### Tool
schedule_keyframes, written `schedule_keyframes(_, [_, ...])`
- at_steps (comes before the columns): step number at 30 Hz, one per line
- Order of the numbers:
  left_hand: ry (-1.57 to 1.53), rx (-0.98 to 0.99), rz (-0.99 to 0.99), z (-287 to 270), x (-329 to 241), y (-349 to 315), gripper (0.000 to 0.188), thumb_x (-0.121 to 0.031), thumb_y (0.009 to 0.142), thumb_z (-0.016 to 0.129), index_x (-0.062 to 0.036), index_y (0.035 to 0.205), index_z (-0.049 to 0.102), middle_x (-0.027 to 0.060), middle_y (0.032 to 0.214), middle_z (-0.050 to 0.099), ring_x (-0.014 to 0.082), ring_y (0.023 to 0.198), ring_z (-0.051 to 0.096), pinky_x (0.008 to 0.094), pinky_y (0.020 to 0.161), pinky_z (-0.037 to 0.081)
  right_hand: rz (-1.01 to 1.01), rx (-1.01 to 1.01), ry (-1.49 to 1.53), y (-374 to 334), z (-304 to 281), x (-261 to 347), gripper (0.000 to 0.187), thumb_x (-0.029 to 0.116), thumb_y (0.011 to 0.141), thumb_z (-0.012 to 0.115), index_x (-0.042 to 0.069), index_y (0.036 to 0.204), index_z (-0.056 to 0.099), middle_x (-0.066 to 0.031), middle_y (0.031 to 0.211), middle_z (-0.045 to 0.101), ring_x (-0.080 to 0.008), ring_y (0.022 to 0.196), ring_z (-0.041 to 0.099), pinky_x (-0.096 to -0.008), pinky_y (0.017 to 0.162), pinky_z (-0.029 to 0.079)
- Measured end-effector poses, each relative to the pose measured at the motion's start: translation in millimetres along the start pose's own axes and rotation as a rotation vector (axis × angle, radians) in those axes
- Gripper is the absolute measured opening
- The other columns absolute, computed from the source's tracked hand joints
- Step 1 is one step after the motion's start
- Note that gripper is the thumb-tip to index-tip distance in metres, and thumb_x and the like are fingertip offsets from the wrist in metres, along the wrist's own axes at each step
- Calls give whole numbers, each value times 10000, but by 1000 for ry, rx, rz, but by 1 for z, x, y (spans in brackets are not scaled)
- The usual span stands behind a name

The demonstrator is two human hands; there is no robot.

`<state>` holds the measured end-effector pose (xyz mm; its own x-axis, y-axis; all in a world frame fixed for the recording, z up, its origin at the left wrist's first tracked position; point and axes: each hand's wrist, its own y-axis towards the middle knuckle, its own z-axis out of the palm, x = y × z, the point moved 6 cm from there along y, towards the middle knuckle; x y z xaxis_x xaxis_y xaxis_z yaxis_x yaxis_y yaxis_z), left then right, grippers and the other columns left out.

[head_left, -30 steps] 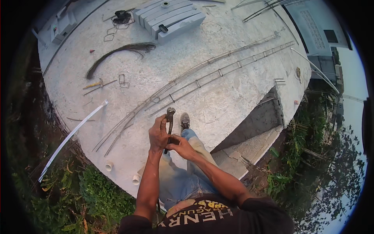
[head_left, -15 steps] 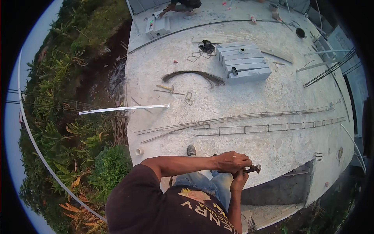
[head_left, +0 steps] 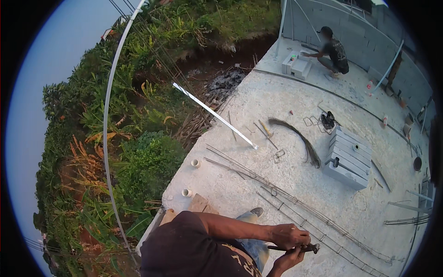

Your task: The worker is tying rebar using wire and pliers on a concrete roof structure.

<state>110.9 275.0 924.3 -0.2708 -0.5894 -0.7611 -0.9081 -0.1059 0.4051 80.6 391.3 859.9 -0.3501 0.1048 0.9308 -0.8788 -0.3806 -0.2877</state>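
Pincers (head_left: 309,248) lie crosswise between the hands — handles (head_left: 275,248) toward the view's left, head (head_left: 316,248) toward its right — the right hand (head_left: 288,262) wrapped around them from below, the left hand (head_left: 290,236) curled just above, its own grip impossible to tell.

Standing on an outdoor building site, working on a rough concrete slab (head_left: 286,104) beside thick greenery (head_left: 152,157). Seeing rebar (head_left: 274,190), a wire bundle (head_left: 312,154) and stacked blocks (head_left: 349,157) spread over it, pale pipe stubs (head_left: 186,193) near its edge, a grey block wall (head_left: 360,44) beyond.
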Motion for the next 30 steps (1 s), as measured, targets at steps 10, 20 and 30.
schedule_keyframes(10, [23,-57,116,-48,21,2,260,-83,782,668,-38,1004,539,79,860,558,280,630,627,371,502,501,-13,227,-104,23,25,-11,381,229,975,536,-33,1245,481,-118,1085,588,-186,985,570,-311,859,477])
schedule_keyframes(20, [-143,-214,46,-79,50,-8,112,-145,960,556,-47,1004,527,92,731,573,295,594,631,374,496,484,-58,24,-162,16,89,17,303,203,988,524,-10,1204,549,-124,1157,587,-211,991,582,-332,803,514])
schedule_keyframes(30, [-192,-408,55,-93,59,-32,124,-147,971,551,-63,1059,528,99,724,625,291,588,648,390,527,492,-97,150,60,6,122,24,194,119,964,529,-1,1109,573,-33,844,587,-108,710,508,-264,633,437])
